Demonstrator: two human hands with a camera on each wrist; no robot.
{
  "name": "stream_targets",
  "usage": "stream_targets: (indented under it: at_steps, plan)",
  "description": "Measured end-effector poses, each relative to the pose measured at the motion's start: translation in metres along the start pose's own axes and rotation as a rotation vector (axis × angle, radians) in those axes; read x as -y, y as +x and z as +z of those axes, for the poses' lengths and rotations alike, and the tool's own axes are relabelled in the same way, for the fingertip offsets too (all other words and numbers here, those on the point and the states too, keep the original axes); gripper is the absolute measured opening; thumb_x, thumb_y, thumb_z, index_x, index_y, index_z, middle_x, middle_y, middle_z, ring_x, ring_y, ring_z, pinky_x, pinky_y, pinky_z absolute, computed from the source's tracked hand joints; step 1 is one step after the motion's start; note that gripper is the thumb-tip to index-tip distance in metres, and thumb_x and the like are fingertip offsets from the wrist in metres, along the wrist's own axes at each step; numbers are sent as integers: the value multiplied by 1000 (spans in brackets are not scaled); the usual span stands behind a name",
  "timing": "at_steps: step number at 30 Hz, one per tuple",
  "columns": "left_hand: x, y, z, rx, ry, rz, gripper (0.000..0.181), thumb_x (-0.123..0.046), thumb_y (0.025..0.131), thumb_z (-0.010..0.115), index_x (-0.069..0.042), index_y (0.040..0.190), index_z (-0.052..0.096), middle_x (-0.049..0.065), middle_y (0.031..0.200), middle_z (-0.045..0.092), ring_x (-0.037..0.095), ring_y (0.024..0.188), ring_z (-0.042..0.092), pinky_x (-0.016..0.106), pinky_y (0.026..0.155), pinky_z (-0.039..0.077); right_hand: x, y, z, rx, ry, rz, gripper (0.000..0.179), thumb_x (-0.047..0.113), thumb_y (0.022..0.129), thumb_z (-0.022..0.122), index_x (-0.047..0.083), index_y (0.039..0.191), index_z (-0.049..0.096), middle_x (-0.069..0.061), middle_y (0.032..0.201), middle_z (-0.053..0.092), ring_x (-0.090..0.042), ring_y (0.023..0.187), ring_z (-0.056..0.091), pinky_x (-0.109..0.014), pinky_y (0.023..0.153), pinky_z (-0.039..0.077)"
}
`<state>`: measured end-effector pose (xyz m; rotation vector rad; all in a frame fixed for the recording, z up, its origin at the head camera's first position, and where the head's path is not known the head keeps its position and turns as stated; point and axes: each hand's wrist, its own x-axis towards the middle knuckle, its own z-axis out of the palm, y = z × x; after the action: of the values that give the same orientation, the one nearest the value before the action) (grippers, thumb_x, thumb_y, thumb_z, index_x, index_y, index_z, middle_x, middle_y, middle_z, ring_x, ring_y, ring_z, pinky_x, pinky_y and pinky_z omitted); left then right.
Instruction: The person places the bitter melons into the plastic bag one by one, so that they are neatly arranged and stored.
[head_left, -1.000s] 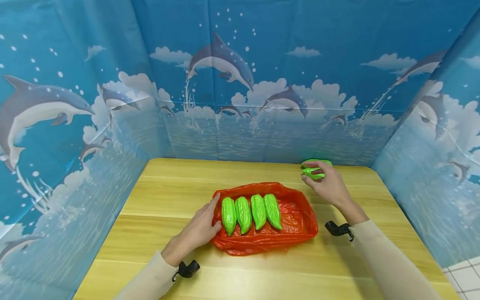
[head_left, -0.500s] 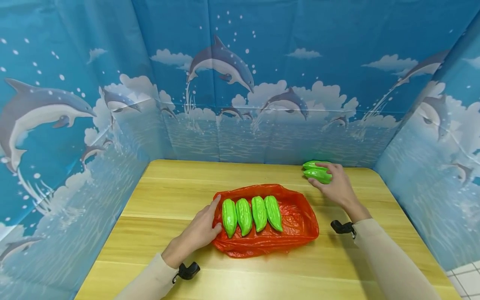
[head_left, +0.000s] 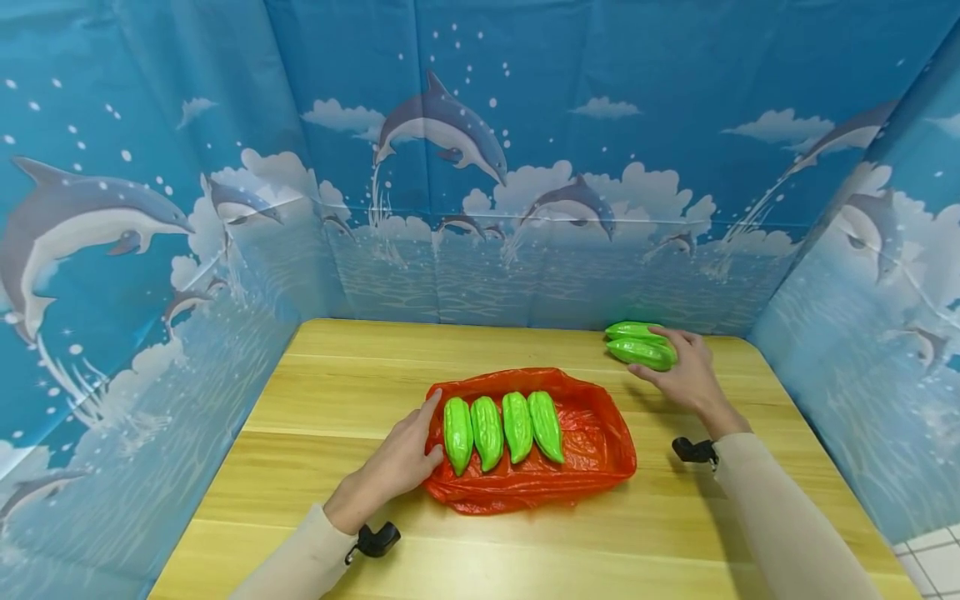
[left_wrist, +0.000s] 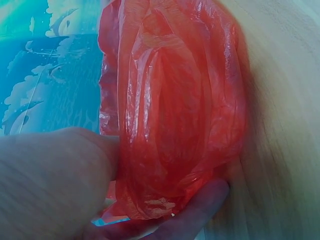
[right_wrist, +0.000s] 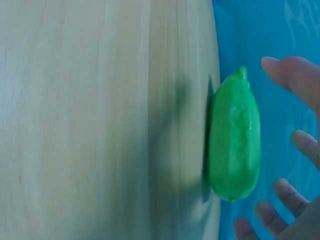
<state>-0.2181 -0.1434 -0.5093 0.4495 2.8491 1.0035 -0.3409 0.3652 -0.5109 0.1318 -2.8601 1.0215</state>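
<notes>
In the head view, my left hand (head_left: 401, 454) holds the left end of a red plastic bag (head_left: 525, 500), spread wide like a tray. Several green bitter melons (head_left: 517, 427) lie side by side in its left and middle part. The left wrist view shows the bag (left_wrist: 175, 110) close up, with a fingertip at its lower corner. At the table's back right, two more bitter melons (head_left: 639, 352) lie one in front of the other. My right hand (head_left: 686, 375) is at their right end, fingers spread. In the right wrist view, these fingers stand apart from the near bitter melon (right_wrist: 234, 140).
The wooden table (head_left: 315, 400) has its back edge against a blue dolphin-print curtain (head_left: 480, 275), which also rises on the left and right. White floor tiles (head_left: 930, 554) show at the lower right. Each wrist carries a black mount (head_left: 375, 540).
My right hand has let go of the front bitter melon and drawn back to the right, uncovering more of the pair. The left hand and the bag have stayed in place.
</notes>
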Motion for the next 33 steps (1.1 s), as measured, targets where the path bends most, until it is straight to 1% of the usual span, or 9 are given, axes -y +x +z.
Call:
stream_targets:
  at_steps: [5, 9, 16, 21, 26, 30, 33]
  plan:
    - [1, 1, 1, 2, 4, -1, 93, -2, 107, 77, -1, 185, 26, 35, 173, 54, 52, 154, 63, 64, 124, 59, -9, 2, 0, 22, -9, 24, 104, 53, 105, 86, 9, 184, 34, -48, 178, 20, -76, 160, 21, -95, 115, 32]
    - [0, 1, 0, 2, 4, 8, 93, -1, 106, 77, 0, 184, 27, 36, 173, 54, 53, 154, 63, 65, 124, 58, -14, 3, 0, 30, -9, 28, 104, 51, 106, 86, 10, 184, 33, -49, 178, 22, -75, 159, 24, -94, 113, 34]
    - [-3, -2, -2, 11, -2, 12, 92, 0, 106, 75, 1, 184, 26, 36, 178, 48, 52, 162, 56, 64, 130, 53, -20, 6, 0, 35, -22, 25, 96, 43, 108, 85, 6, 182, 36, -49, 175, 29, -71, 157, 30, -89, 113, 39]
    - [-3, -2, -1, 13, 5, 7, 92, -1, 106, 77, 0, 184, 27, 35, 175, 52, 52, 158, 60, 64, 128, 55, -22, 8, 2, 38, -25, 31, 91, 39, 110, 84, 4, 181, 39, -47, 172, 37, -67, 155, 34, -85, 113, 42]
    - [-2, -1, 0, 21, 8, -9, 92, -3, 107, 76, -1, 184, 27, 34, 176, 53, 51, 158, 60, 64, 128, 55, -23, 9, 4, 34, -38, 28, 88, 36, 110, 83, 4, 180, 41, -46, 172, 39, -67, 156, 36, -86, 114, 42]
    - [-2, -1, 0, 21, 11, -10, 92, -3, 107, 76, -1, 184, 26, 34, 176, 51, 52, 160, 59, 65, 129, 54, -24, 10, 6, 23, -46, 26, 85, 35, 110, 83, 3, 178, 43, -48, 168, 41, -67, 152, 40, -86, 112, 45]
    - [-2, -1, 0, 22, 11, -12, 92, -3, 107, 76, -1, 185, 26, 34, 177, 50, 52, 161, 57, 65, 130, 53, -25, 10, 8, 7, -53, 20, 81, 31, 110, 83, 0, 175, 47, -47, 162, 47, -64, 144, 45, -82, 108, 47]
